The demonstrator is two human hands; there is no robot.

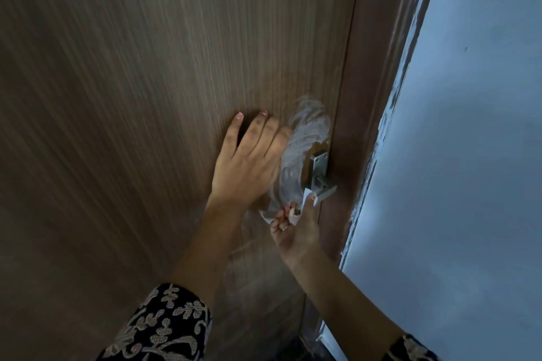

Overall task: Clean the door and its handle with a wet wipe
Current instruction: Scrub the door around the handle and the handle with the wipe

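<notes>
Wiping step in hand, near the lock side of the brown wood-grain door [132,97]. Left hand [249,164] flat on the panel, fingers [265,133] spread and open, gripping nothing. Wet wipe [302,155] blurred at 3 o'clock of that hand, against the door just above the metal handle [321,182]. Right hand [296,228] at 6 o'clock of the handle, fingers closed, pinching the wipe's lower end. Next, probably wrapping the wipe around the lever; calls for a firm hold. Door frame [369,97] and pale wall [469,155] at 3 o'clock.

Left hand [249,164] flat, fingers [234,129] spread; right hand [296,228] palm-up, fingers pinched.
</notes>
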